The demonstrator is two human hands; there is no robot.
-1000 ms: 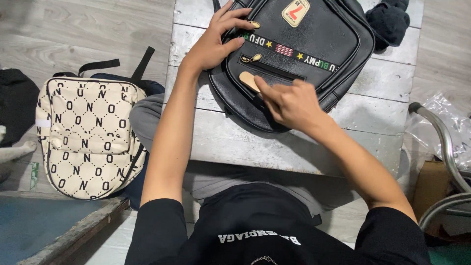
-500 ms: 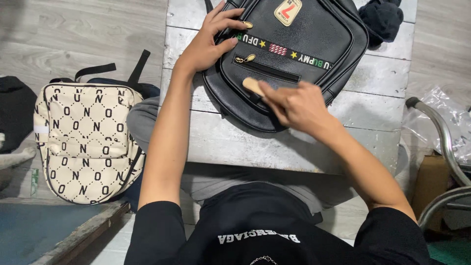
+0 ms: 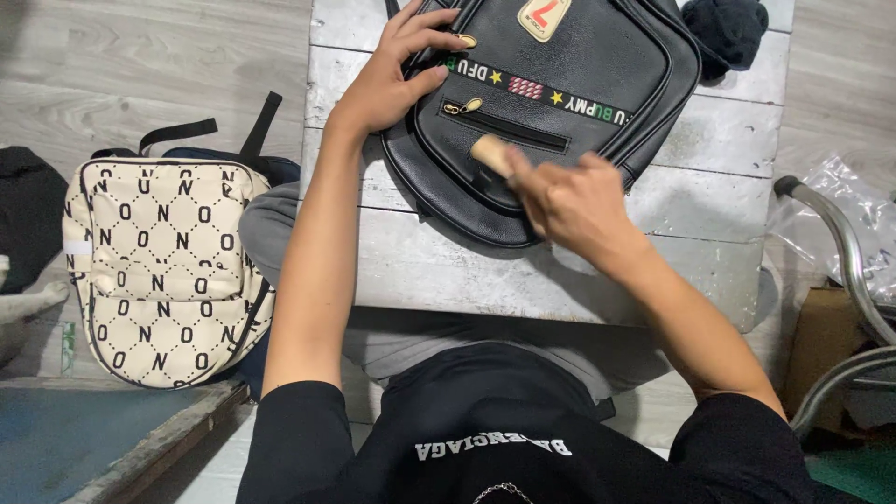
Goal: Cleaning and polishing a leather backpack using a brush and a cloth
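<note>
A black leather backpack point(image 3: 597, 56) lies flat on a worn white wooden table point(image 3: 439, 271). It has a front zip pocket, a coloured stripe and a small badge. My left hand point(image 3: 397, 70) presses on the bag's upper left side, fingers spread. My right hand point(image 3: 569, 201) is closed around a small tan wooden-handled tool point(image 3: 492, 152), held against the bag's front just below the pocket zip. The tool's working end is hidden under my fingers.
A cream patterned backpack point(image 3: 163, 271) stands on the floor to the left, beside a dark bag point(image 3: 28, 210). A dark cloth point(image 3: 728, 28) lies at the table's far right corner. A metal chair frame point(image 3: 845, 252) and crumpled plastic wrap point(image 3: 845, 210) are at the right.
My right hand with the tool has shifted slightly right and down along the bag's front. My left hand stays pressed on the bag. The view has drifted a little.
</note>
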